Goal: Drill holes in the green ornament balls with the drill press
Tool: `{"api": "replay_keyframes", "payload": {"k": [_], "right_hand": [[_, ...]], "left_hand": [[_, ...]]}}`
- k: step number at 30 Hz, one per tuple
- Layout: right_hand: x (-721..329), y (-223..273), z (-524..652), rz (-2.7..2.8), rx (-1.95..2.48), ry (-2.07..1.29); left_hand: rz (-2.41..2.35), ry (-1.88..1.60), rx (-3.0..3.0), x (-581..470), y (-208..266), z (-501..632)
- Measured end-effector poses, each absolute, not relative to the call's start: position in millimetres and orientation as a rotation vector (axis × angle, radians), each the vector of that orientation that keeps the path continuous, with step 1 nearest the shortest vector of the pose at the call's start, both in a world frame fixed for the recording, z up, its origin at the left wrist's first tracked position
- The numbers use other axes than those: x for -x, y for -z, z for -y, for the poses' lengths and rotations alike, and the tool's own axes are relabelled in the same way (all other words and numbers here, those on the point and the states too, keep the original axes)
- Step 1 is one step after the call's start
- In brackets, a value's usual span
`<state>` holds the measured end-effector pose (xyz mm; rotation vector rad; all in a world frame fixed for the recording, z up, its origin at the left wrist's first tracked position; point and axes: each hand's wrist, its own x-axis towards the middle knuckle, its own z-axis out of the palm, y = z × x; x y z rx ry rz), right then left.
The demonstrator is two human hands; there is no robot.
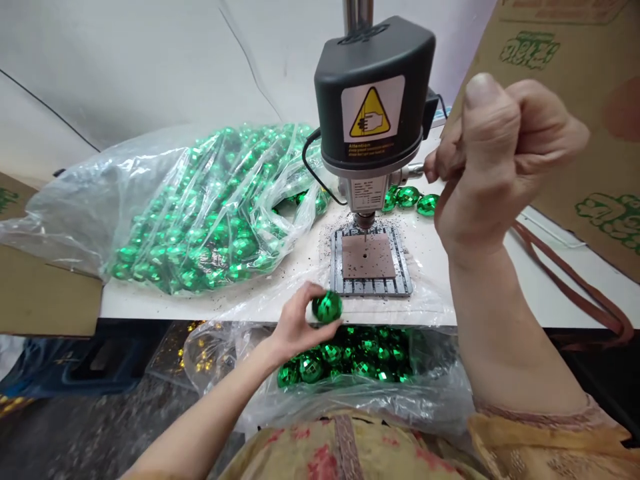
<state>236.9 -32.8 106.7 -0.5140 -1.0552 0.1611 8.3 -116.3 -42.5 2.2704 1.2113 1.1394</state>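
Note:
Between the thumb and fingers of my left hand (300, 323) is a shiny green faceted ball (327, 307), held just in front of the drill press base (370, 287). My right hand (493, 143) is closed around the feed handle (414, 171) on the side of the small black drill press (375, 100). Under the chuck (365, 219), the thin drill bit points down at a brown board (357, 263) with a dark hole in it. Dark shavings lie scattered around the base. What the right fingers wrap is mostly hidden by the hand.
A clear plastic bag (200, 220) of green balls fills the left of the white table (150, 307). Below the table edge, an open bag holds more green balls (363, 360). Several green balls (407, 196) lie behind the press. A cardboard box (555, 140) stands right, beside a brown strap (575, 287).

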Motion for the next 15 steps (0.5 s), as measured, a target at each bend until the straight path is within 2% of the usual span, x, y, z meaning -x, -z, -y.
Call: {"api": "replay_keyframes", "payload": {"k": [5, 9, 12, 15], "right_hand": [[-235.9, -105.9, 34.5, 1.029, 0.493, -0.164], [-235.0, -105.6, 33.6, 0.992, 0.512, -0.154], [-233.9, -104.4, 31.9, 0.973, 0.492, -0.131], [-232.5, -103.8, 30.5, 0.967, 0.468, -0.114]], "left_hand": [[-1.298, -0.652, -2.732, 70.0, 74.6, 203.9], [-1.539, -0.355, -2.723, 94.9, 103.9, 241.9], [-1.498, -0.596, -2.794, 91.0, 94.2, 232.9], [-1.223, -0.93, -2.92, 79.3, 62.0, 181.9]]}}
